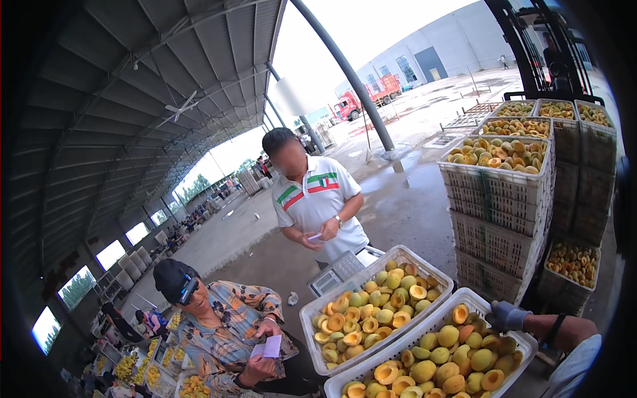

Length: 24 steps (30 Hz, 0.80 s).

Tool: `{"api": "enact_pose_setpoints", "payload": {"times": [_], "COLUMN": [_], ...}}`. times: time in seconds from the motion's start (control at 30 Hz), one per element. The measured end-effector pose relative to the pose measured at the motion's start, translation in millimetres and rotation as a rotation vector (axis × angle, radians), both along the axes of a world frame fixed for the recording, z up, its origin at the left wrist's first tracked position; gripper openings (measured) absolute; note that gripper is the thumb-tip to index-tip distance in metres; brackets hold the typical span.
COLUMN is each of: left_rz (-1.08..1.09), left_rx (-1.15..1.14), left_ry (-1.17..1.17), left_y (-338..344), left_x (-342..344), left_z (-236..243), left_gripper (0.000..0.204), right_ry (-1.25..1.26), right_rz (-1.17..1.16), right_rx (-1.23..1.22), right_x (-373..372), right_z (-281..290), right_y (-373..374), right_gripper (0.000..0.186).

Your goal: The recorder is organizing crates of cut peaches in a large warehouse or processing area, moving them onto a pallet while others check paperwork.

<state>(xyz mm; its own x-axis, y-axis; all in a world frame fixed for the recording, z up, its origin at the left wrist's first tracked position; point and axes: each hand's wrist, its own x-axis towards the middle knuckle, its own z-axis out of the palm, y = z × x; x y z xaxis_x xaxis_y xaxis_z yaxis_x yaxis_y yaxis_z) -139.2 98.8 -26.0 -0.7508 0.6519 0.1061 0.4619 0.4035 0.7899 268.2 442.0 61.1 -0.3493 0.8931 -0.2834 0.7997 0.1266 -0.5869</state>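
My right hand [508, 316], in a grey glove, has its fingers curled over the rim at the far right corner of a white plastic crate [527, 339]. The crate holds halved yellow stone fruit [438, 355], with hollows where the stones were. A second white crate [312, 335] of the same fruit sits just beyond it, the two rims close together. Past that crate shows the display unit of a weighing scale [338, 270]. A dark band circles my right wrist. My left hand is out of sight, and the nearer crate's front is cut off by the lower edge.
A person in a white shirt [325, 199] stands behind the scale. At left, a person in a patterned shirt [229, 325] holds pink paper slips [269, 346]. Tall stacks of fruit crates [494, 205] rise at right, with a forklift [554, 53] behind. More crates [152, 375] fill the lower left.
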Motion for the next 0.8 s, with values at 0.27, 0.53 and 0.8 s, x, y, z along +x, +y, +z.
{"api": "enact_pose_setpoints", "payload": {"times": [0.27, 0.53, 0.8], "left_rz": [0.038, 0.102, 0.124], "left_rx": [-0.035, 0.030, -0.262], "left_ry": [0.009, -0.212, -0.241], "left_y": [-7.4, 8.0, 6.3], "left_x": [-4.3, -30.5, 13.1], "left_z": [-8.8, -39.4, 43.5], "left_gripper": [0.050, 0.033, 0.034], "right_ry": [-0.015, 0.094, 0.153], "right_rz": [0.035, -0.007, 0.070], "right_rx": [0.004, -0.044, 0.063], "right_x": [4.8, 2.2, 8.9], "right_z": [-5.7, -5.1, -26.2], "right_y": [1.4, 7.5, 13.4], "right_gripper": [0.034, 0.029, 0.027]}}
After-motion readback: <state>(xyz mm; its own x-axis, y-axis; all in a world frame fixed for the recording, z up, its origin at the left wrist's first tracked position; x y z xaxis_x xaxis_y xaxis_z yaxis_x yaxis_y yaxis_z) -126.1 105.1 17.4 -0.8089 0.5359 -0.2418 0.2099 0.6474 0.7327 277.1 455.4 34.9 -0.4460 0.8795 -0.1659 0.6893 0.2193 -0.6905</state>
